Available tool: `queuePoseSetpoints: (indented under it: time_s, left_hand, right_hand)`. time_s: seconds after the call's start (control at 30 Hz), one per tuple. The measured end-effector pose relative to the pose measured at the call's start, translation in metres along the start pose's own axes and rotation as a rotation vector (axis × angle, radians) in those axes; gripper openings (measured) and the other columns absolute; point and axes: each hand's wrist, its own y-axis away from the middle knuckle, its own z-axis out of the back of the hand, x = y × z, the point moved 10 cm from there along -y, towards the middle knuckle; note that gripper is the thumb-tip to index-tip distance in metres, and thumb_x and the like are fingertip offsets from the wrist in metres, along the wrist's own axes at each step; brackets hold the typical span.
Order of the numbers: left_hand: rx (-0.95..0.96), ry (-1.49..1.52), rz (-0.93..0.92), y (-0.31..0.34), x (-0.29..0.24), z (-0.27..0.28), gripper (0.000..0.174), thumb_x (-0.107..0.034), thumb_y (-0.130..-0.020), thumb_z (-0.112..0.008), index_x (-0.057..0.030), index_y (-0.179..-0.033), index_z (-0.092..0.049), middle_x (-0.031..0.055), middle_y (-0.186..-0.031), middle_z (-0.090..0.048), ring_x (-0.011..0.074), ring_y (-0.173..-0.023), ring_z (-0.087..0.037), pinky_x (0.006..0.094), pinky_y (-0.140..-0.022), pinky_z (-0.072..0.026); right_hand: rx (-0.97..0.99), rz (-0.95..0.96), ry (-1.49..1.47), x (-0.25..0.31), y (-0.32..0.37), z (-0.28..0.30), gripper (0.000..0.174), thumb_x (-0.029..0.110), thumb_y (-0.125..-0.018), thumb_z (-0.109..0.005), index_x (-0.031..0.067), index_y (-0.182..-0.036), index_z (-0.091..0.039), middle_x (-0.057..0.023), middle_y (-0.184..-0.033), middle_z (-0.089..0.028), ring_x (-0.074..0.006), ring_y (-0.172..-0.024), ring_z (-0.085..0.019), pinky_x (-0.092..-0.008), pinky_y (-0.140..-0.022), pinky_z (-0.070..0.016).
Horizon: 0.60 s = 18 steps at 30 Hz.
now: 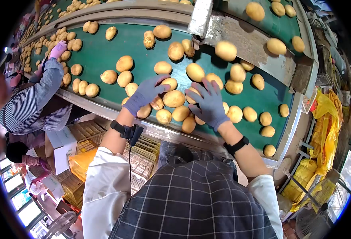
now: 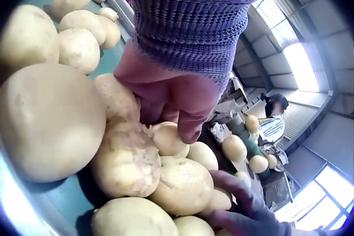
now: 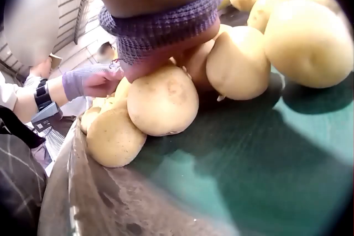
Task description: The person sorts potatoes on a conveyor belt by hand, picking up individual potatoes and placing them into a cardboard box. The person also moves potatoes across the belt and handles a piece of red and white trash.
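Note:
Many pale-skinned potatoes lie on a green conveyor belt. My left hand, in a grey-purple knitted glove, reaches over the near cluster, fingers spread about a potato. In the left wrist view its bare-looking fingertips come down on a potato among others. To its right, my gloved right hand lies with spread fingers over a potato. Between the hands sits another potato. The right wrist view shows a round potato right under that hand, its fingers mostly hidden.
A metal rail edges the belt in front of me. Another worker's pink-gloved hand reaches onto the belt at left. A metal post and a divider plate stand beyond. Plastic crates are below; yellow sacks hang right.

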Motion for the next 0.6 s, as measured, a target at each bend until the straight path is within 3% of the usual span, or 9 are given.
queuePoseSetpoints:
  time_s: [0.13, 0.2, 0.23, 0.33, 0.37, 0.43, 0.53, 0.57, 0.6]
  left_hand:
    - [0.101, 0.486, 0.061, -0.021, 0.01, 0.002, 0.053, -0.034, -0.105, -0.059, 0.0008, -0.145, -0.052, 0.0084, -0.123, -0.064, 0.017, -0.108, -0.062, 0.0311, -0.095, -0.0539]
    - [0.131, 0.791, 0.053, -0.03, -0.007, 0.002, 0.053, -0.035, -0.107, -0.055, 0.0003, -0.146, -0.05, 0.0106, -0.126, -0.065, 0.0212, -0.113, -0.064, 0.0356, -0.098, -0.0564]
    - [0.161, 0.868, 0.001, -0.033, -0.006, 0.001, 0.053, -0.037, -0.109, -0.049, -0.0006, -0.148, -0.047, 0.016, -0.131, -0.064, 0.0285, -0.119, -0.065, 0.0434, -0.102, -0.0572]
    - [0.282, 1.071, 0.042, -0.04, 0.007, -0.024, 0.053, -0.037, -0.11, -0.046, -0.002, -0.149, -0.045, 0.0203, -0.135, -0.06, 0.031, -0.12, -0.065, 0.0444, -0.104, -0.0558]
    - [0.269, 1.095, 0.043, -0.035, -0.005, -0.028, 0.052, -0.036, -0.11, -0.045, -0.0047, -0.152, -0.043, 0.0231, -0.139, -0.058, 0.0331, -0.123, -0.063, 0.0472, -0.105, -0.0545]
    - [0.354, 1.161, 0.028, -0.028, -0.017, -0.038, 0.051, -0.034, -0.111, -0.044, -0.0072, -0.154, -0.04, 0.0195, -0.14, -0.059, 0.0334, -0.123, -0.064, 0.048, -0.107, -0.053]
    - [0.295, 1.189, 0.003, -0.014, -0.029, -0.053, 0.05, -0.031, -0.112, -0.043, -0.0086, -0.156, -0.037, 0.0176, -0.141, -0.058, 0.0338, -0.124, -0.063, 0.049, -0.109, -0.0517]
    - [0.261, 1.182, -0.021, -0.01, -0.035, -0.058, 0.05, -0.031, -0.112, -0.042, -0.0084, -0.156, -0.037, 0.018, -0.14, -0.057, 0.0347, -0.125, -0.063, 0.0492, -0.109, -0.0517]
    - [0.226, 1.175, -0.047, -0.007, -0.043, -0.062, 0.049, -0.03, -0.112, -0.042, -0.0082, -0.156, -0.037, 0.0184, -0.14, -0.056, 0.0355, -0.125, -0.062, 0.0493, -0.11, -0.0516]
  right_hand:
    - [-0.013, -0.185, -0.044, -0.042, 0.033, 0.014, 0.048, 0.028, -0.082, -0.077, 0.0157, -0.127, -0.063, -0.0061, -0.128, -0.062, -0.0364, -0.132, -0.05, -0.0563, -0.113, -0.0358]
    - [-0.009, -0.223, 0.144, -0.057, 0.054, 0.031, 0.042, 0.029, -0.087, -0.073, 0.013, -0.124, -0.064, -0.007, -0.127, -0.062, -0.0361, -0.132, -0.05, -0.0561, -0.113, -0.034]
    - [0.033, -0.273, 0.209, -0.069, 0.068, 0.038, 0.04, 0.033, -0.09, -0.069, 0.0125, -0.125, -0.065, -0.0065, -0.13, -0.062, -0.0371, -0.133, -0.048, -0.0567, -0.115, -0.031]
    - [0.116, -0.329, 0.429, -0.099, 0.132, 0.05, 0.039, 0.035, -0.094, -0.064, 0.0128, -0.126, -0.067, -0.0087, -0.144, -0.058, -0.0413, -0.141, -0.04, -0.0567, -0.119, -0.0262]
    - [0.107, -0.355, 0.411, -0.101, 0.144, 0.057, 0.036, 0.032, -0.095, -0.063, 0.0122, -0.125, -0.068, -0.0094, -0.145, -0.057, -0.0413, -0.142, -0.038, -0.0563, -0.119, -0.0265]
    - [0.103, -0.398, 0.373, -0.103, 0.164, 0.065, 0.032, 0.026, -0.096, -0.062, 0.0109, -0.123, -0.069, -0.0107, -0.147, -0.056, -0.0415, -0.145, -0.035, -0.0554, -0.119, -0.027]
    - [-0.145, -0.622, 0.255, -0.121, 0.174, 0.085, 0.027, 0.018, -0.098, -0.059, 0.0087, -0.121, -0.07, -0.0122, -0.148, -0.055, -0.0418, -0.144, -0.036, -0.0524, -0.118, -0.0301]
    - [-0.2, -0.606, 0.337, -0.113, 0.162, 0.096, 0.029, 0.012, -0.099, -0.056, 0.0055, -0.125, -0.067, -0.0123, -0.146, -0.056, -0.0357, -0.143, -0.039, -0.0451, -0.117, -0.0348]
    - [-0.241, -0.647, 0.009, -0.114, 0.148, 0.093, 0.03, 0.011, -0.1, -0.055, 0.0045, -0.128, -0.066, -0.0124, -0.146, -0.056, -0.0332, -0.143, -0.04, -0.0429, -0.116, -0.0351]
